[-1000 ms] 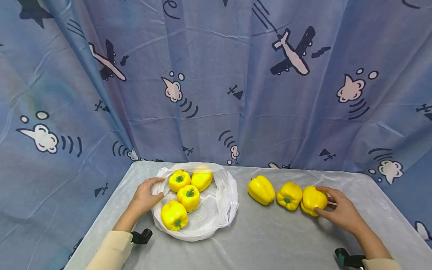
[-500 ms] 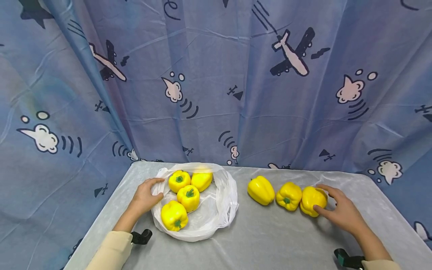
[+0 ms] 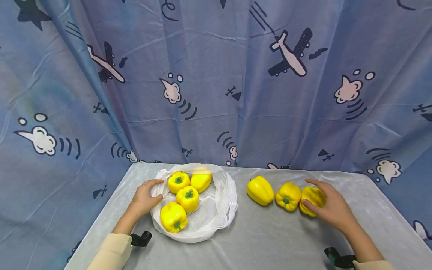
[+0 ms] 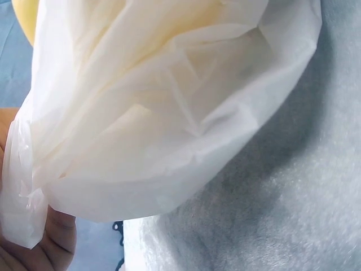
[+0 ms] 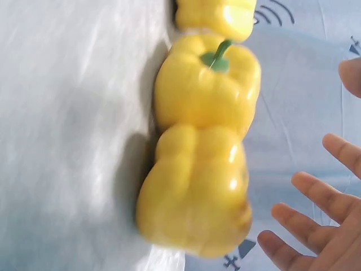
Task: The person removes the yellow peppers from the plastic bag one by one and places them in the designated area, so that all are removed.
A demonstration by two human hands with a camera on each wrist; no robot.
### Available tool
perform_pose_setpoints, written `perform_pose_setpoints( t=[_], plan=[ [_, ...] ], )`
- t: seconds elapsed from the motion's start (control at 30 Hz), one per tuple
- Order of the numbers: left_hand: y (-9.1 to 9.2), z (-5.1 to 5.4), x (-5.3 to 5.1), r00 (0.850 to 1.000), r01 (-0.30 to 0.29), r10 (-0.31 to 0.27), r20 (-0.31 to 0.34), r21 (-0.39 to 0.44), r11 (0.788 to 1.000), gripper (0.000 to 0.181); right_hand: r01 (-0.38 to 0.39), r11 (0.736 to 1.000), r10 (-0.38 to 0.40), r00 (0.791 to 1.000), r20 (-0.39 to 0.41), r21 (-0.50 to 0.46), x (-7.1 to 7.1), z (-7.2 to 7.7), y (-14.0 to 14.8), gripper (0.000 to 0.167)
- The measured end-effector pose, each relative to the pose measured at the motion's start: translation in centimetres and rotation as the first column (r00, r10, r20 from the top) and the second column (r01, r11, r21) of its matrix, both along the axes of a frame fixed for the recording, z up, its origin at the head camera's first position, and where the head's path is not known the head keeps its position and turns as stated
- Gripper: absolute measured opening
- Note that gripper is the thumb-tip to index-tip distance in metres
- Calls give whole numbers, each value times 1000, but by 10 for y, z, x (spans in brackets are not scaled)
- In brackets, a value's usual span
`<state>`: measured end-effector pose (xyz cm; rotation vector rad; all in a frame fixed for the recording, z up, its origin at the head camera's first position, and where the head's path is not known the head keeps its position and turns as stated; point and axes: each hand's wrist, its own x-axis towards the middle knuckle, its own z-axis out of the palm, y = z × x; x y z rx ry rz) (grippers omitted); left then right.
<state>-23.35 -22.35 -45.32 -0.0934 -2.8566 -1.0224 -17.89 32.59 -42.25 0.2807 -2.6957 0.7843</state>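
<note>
A white plastic bag (image 3: 224, 202) lies with its mouth spread, several yellow peppers (image 3: 173, 216) inside. My left hand (image 3: 144, 198) grips the bag's left rim; in the left wrist view the pleated plastic (image 4: 22, 209) runs into the hand (image 4: 56, 240), its fingertips partly hidden. To the right stand three more yellow peppers in a row. Over the rightmost pepper (image 3: 308, 193), my right hand (image 3: 332, 206) has thumb and fingers spread. The right wrist view shows the fingers (image 5: 324, 197) apart from that pepper (image 5: 194, 197), holding nothing.
The middle pepper (image 3: 288, 196) touches the rightmost one, and another pepper (image 3: 260, 191) lies left of them. A grey cloth (image 3: 263, 240) covers the table. Behind it hangs a blue patterned curtain (image 3: 209, 93).
My right hand has come away from the rightmost pepper's side and shifted left over it, fingers spread. The left hand and the bag look the same.
</note>
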Motion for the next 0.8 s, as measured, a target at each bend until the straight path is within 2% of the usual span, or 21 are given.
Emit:
perform_pose_setpoints(
  t=[0.3, 0.47, 0.6, 0.8],
  plan=[
    [0, 1, -1, 1000, -13, 14, 28, -5, 1000, 50, -45, 999, 45, 999, -15, -30, -7, 1, -28, 63],
    [1, 1, -1, 1000, 2, -2, 9, 3, 1000, 49, -90, 994, 88, 995, -41, -62, -10, 2, -44, 61],
    [1, 0, -1, 1000, 10, -10, -9, -1, 1000, 48, -111, 990, 110, 994, -16, -88, -12, 4, -57, 62],
    [1, 1, 0, 1000, 3, -3, 4, -1, 1000, 48, -156, 984, 155, 988, -21, -89, -18, 7, -78, 63]
  ],
)
